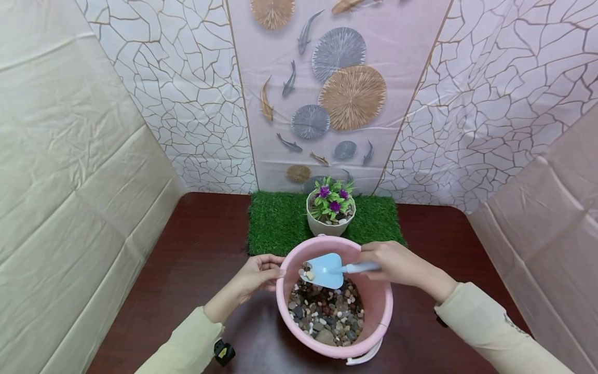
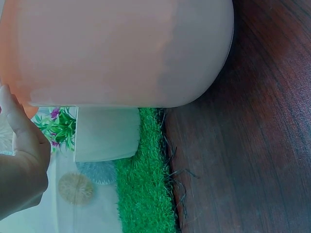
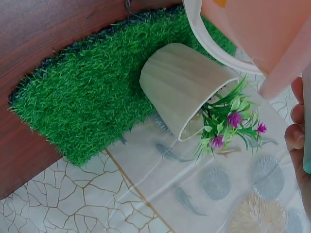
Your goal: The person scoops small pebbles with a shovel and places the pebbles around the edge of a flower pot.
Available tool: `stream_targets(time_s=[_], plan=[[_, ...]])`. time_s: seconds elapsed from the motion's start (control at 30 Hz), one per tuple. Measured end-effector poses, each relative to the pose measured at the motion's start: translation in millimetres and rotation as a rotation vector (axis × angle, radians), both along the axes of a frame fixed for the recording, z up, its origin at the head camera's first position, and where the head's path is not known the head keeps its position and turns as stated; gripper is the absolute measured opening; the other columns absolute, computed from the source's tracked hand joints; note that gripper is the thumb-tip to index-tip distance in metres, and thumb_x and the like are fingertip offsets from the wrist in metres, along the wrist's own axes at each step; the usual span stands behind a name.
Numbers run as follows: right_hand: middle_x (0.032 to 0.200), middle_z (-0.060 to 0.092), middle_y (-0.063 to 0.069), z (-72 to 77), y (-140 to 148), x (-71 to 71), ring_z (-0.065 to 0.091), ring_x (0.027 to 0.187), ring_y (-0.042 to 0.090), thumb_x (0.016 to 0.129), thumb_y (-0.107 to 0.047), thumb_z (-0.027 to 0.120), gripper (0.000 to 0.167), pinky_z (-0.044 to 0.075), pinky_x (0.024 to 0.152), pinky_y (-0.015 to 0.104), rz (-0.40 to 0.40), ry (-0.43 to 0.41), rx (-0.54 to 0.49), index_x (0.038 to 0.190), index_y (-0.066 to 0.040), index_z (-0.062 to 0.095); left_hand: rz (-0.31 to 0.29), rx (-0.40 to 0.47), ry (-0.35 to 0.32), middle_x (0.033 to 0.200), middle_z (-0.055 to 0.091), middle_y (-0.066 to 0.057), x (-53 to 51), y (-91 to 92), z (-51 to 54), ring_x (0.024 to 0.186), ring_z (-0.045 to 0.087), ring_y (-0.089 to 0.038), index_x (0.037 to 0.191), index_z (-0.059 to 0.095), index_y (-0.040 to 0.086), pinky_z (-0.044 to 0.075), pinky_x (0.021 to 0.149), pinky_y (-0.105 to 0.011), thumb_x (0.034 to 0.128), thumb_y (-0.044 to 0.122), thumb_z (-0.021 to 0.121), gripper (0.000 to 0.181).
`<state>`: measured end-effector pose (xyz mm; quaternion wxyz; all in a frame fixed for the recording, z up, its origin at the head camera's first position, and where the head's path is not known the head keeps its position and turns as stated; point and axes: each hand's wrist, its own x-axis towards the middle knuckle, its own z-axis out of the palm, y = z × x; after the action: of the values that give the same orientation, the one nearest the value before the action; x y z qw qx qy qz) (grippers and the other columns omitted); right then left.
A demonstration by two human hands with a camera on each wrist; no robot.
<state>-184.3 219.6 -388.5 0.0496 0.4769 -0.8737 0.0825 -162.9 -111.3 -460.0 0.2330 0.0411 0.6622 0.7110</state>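
A dark reddish-brown table point(image 1: 210, 228) filled the lower half of the head frame and reached out on both sides of a pink bucket point(image 1: 379, 301) at lower centre, its side edges well apart from the bucket. A green grass mat point(image 1: 275, 218) lay above the bucket in the frame, bearing a white flowerpot point(image 1: 322, 227) just beyond the rim.

The right hand point(image 1: 394, 263) hung over the bucket's upper-right rim, its fingers wrapped around the handle of a light blue trowel point(image 1: 330, 274). The left hand point(image 1: 256, 274) held the bucket's left rim, the thumb against it and the fingers outside.

The trowel's blade lay left of the right hand's grip, within the ring of the rim and over the pebbles point(image 1: 327, 311). Its long axis ran nearly sideways across the frame, handle to the right and tip to the left, dipping slightly; a few pebbles sat at the tip. That tip was near the bucket's left wall, while more room lay toward the lower right, between blade and rim.
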Motion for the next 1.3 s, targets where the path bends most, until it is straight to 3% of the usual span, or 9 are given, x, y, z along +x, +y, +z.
stream_targets(time_s=[0.23, 0.63, 1.0, 1.3], plan=[[0.077, 0.056, -0.008, 5.6, 8.0, -2.5, 0.048, 0.064, 0.003, 0.067, -0.010, 0.077, 0.026, 0.044, 0.052, 0.021, -0.005, 0.025, -0.037, 0.092, -0.017, 0.070, 0.007, -0.005, -0.005, 0.077, 0.063, 0.005, -0.2, 0.1, 0.3, 0.065, 0.063, -0.005, 0.122, 0.049, -0.014, 0.055, 0.054, -0.015, 0.0830, 0.004, 0.062, 0.045], [0.082, 0.063, -0.009, 13.4, 25.1, -8.0, 0.055, 0.069, 0.003, 0.071, -0.014, 0.077, 0.021, 0.050, 0.056, 0.024, -0.064, 0.049, -0.056, 0.091, -0.018, 0.072, 0.004, 0.003, -0.011, 0.077, 0.063, 0.005, -0.8, -0.3, -0.6, 0.065, 0.062, -0.006, 0.121, 0.050, -0.013, 0.055, 0.053, -0.015, 0.0828, 0.004, 0.062, 0.044], [0.078, 0.058, -0.011, 21.1, 38.9, -11.6, 0.043, 0.062, -0.005, 0.069, -0.007, 0.076, 0.021, 0.042, 0.052, 0.015, -0.105, 0.079, -0.099, 0.088, -0.015, 0.071, 0.006, 0.004, -0.016, 0.077, 0.062, 0.005, -1.0, -0.4, 0.2, 0.064, 0.062, -0.005, 0.122, 0.049, -0.014, 0.054, 0.052, -0.014, 0.0832, 0.003, 0.061, 0.044], [0.078, 0.059, -0.011, 22.8, 46.5, -13.8, 0.044, 0.064, -0.004, 0.070, -0.009, 0.078, 0.021, 0.044, 0.053, 0.017, -0.125, 0.088, -0.110, 0.088, -0.015, 0.071, 0.005, -0.007, -0.013, 0.077, 0.062, 0.004, -0.9, -0.6, 0.0, 0.065, 0.062, -0.006, 0.122, 0.050, -0.013, 0.055, 0.053, -0.014, 0.0833, 0.004, 0.061, 0.043]])
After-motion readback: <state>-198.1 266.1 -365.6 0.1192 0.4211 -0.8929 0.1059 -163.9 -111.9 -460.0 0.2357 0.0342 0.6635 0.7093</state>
